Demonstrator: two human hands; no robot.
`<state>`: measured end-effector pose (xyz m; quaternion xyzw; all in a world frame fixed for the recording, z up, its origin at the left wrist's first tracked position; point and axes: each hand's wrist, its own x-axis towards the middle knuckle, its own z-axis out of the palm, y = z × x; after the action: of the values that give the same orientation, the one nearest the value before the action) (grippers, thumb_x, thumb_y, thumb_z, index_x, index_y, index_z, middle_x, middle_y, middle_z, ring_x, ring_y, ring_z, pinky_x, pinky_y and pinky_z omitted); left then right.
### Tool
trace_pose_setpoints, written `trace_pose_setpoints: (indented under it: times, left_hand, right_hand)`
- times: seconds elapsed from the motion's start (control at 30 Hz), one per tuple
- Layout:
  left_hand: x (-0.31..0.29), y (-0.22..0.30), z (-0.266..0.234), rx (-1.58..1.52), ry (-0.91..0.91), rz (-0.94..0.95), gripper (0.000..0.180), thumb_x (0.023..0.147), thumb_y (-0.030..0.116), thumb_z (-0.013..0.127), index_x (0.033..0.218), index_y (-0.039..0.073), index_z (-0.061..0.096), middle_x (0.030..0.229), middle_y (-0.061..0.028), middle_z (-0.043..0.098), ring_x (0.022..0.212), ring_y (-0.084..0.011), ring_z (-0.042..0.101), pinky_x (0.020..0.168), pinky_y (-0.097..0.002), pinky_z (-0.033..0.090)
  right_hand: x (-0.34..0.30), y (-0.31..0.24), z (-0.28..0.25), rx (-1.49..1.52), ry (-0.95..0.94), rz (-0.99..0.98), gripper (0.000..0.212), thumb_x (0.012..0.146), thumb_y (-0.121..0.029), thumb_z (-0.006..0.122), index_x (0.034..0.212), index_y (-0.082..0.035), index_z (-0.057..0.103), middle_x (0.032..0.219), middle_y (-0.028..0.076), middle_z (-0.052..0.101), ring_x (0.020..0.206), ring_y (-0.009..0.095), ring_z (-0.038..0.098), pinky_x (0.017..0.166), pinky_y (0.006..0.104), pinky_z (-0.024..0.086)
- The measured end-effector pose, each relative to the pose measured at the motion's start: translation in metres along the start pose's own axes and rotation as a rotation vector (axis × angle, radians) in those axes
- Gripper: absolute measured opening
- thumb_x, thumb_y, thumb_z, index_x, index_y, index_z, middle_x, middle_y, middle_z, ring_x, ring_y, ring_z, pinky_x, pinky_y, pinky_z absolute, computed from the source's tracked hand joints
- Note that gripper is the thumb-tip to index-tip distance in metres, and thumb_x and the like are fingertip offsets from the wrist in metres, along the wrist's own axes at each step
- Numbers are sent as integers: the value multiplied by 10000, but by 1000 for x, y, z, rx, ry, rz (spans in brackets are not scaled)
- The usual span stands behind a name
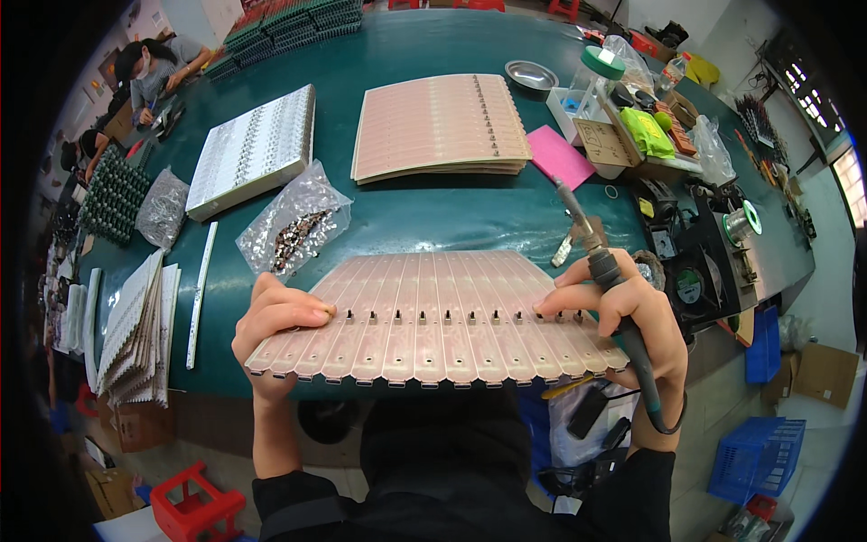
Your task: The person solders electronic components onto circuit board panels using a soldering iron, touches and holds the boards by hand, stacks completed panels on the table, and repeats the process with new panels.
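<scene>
A pink panel of narrow circuit strips (433,316) lies at the near edge of the green table (433,212), with a row of small dark components across its middle. My left hand (275,330) grips the panel's left end, thumb on top beside the first component. My right hand (619,312) rests its fingertips on the panel's right end and holds a soldering iron (607,271), whose tip points up and away from the panel.
A stack of the same pink panels (440,126) lies farther back, a white strip stack (255,149) to its left, and a clear bag of small parts (293,226) between. Solder spool (742,221), iron stand and boxes crowd the right. People work at far left.
</scene>
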<state>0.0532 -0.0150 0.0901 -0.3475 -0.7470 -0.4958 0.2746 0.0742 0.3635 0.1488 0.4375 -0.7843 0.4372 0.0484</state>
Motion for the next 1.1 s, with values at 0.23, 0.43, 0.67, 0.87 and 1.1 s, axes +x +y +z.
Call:
trace_pose_setpoints:
  times: [0.23, 0.43, 0.67, 0.87, 1.1]
  left_hand:
    - [0, 0, 2, 5, 12, -27, 371, 830, 392, 692, 856, 23, 683, 822, -99, 717, 745, -178, 657, 694, -293, 370]
    - [-1, -2, 0, 6, 19, -4, 364, 828, 380, 700, 867, 19, 679, 818, -106, 714, 730, -179, 648, 690, -294, 372]
    - [0, -4, 1, -4, 3, -11, 377, 826, 389, 712, 885, 19, 674, 823, -110, 707, 732, -184, 627, 695, -300, 382]
    - [-2, -7, -3, -8, -8, -17, 393, 843, 404, 696, 884, 14, 670, 832, -118, 701, 758, -202, 618, 713, -315, 392]
    - [-3, -10, -3, 6, -16, -10, 434, 846, 452, 688, 887, 22, 647, 834, -117, 680, 746, -190, 563, 693, -314, 377]
  right_hand:
    - [-16, -11, 9, -104, 320, 8, 502, 600, -42, 798, 934, -106, 429, 1109, 228, 676, 1062, 396, 595, 954, 499, 423]
    - [-24, -6, 16, -1, 305, 87, 430, 649, 118, 707, 928, -96, 461, 1072, 214, 678, 969, 346, 655, 856, 430, 505]
    - [-28, -1, 13, -74, 251, -28, 455, 568, 73, 718, 909, -93, 469, 1075, 220, 668, 978, 398, 643, 837, 435, 517]
    - [-23, -1, 13, -45, 229, -48, 515, 550, 57, 756, 936, -100, 454, 1152, 231, 646, 1045, 436, 621, 905, 494, 487]
    - [-7, -7, 17, -9, 185, -105, 441, 761, -151, 777, 964, -114, 387, 1172, 314, 623, 1079, 432, 605, 922, 505, 468]
